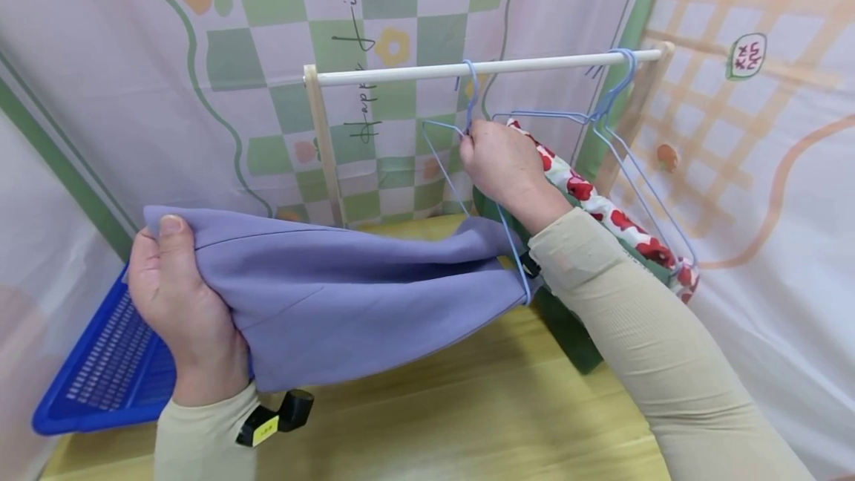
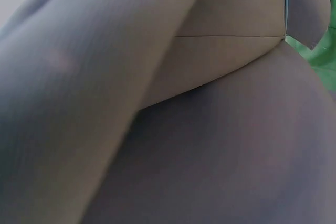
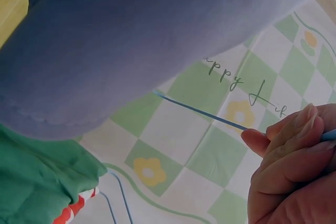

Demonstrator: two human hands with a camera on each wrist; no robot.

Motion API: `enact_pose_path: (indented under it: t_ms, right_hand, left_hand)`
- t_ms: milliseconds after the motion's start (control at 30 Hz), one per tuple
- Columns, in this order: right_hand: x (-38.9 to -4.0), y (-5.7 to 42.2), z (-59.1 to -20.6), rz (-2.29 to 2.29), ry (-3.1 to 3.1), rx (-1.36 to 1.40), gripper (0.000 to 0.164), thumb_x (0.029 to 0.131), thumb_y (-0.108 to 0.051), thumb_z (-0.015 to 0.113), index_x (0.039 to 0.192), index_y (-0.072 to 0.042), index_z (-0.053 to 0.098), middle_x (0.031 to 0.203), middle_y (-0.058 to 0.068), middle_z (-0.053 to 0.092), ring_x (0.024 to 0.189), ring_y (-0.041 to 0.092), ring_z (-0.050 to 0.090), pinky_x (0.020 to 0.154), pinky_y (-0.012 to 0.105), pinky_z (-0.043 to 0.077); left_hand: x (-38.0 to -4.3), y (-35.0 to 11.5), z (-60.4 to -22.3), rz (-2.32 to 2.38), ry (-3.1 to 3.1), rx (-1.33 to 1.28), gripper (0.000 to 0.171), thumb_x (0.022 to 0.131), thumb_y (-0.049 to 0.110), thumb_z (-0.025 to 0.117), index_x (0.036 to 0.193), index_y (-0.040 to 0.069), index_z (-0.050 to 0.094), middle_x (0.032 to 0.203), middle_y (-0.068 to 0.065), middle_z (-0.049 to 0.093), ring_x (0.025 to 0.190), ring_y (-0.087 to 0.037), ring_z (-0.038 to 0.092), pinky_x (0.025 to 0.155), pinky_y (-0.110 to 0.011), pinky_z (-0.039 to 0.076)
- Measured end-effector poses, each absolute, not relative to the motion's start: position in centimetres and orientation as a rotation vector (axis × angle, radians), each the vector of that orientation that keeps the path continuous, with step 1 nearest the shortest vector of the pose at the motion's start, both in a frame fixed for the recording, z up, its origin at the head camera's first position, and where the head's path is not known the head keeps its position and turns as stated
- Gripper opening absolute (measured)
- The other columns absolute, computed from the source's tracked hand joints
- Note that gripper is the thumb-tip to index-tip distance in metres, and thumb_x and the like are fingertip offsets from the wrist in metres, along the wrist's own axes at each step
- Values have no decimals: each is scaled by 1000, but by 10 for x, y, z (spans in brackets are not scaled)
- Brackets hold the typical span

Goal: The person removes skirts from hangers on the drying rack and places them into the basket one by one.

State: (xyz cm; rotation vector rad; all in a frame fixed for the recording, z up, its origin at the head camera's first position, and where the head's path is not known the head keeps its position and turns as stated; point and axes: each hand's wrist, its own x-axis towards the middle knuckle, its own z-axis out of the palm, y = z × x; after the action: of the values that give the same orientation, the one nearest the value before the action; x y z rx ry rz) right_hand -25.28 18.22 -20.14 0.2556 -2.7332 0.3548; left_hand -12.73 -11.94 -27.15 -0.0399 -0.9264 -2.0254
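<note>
A lavender garment (image 1: 374,318) with stitched seams stretches across the head view, its right end passing through a light-blue wire hanger (image 1: 513,243). My left hand (image 1: 183,303) grips the garment's left end, thumb on top. My right hand (image 1: 504,162) holds the hanger just below its hook, which is at the white rail (image 1: 414,73). In the right wrist view, the fingers of my right hand (image 3: 299,166) curl round the hanger's wire (image 3: 199,112). Folds of the garment (image 2: 220,145) fill the left wrist view and hide my left hand there.
Further right on the rail, other blue hangers (image 1: 604,106) hang beside a red-flowered white cloth (image 1: 617,217) and dark green fabric (image 1: 568,332). A blue basket (image 1: 100,418) stands at the left on the yellow wood-grain table (image 1: 427,429). Printed curtains (image 1: 267,50) enclose the space.
</note>
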Motion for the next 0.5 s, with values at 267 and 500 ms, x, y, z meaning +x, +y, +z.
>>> enact_pose_path:
  t_ms: [267,500]
  right_hand:
    - [-254,182,-202,350,-2729,250,34,106,-25,40,94,-3,63,99,19,71,91,41,68,74,58,53]
    - [-255,182,-203,354,-2723,258,34,106,-24,40,95,-3,64,101,19,72,91,41,68,75,58,53]
  left_hand:
    - [-129,-124,-272,-2026,-927,-16,22,102,10,66,83,0,59,74,-10,64,70,-21,64,63,-25,47]
    - [-130,-130,-270,-2023,-928,14,24,102,12,65,82,2,58,74,-9,62,71,-20,63,63,-25,47]
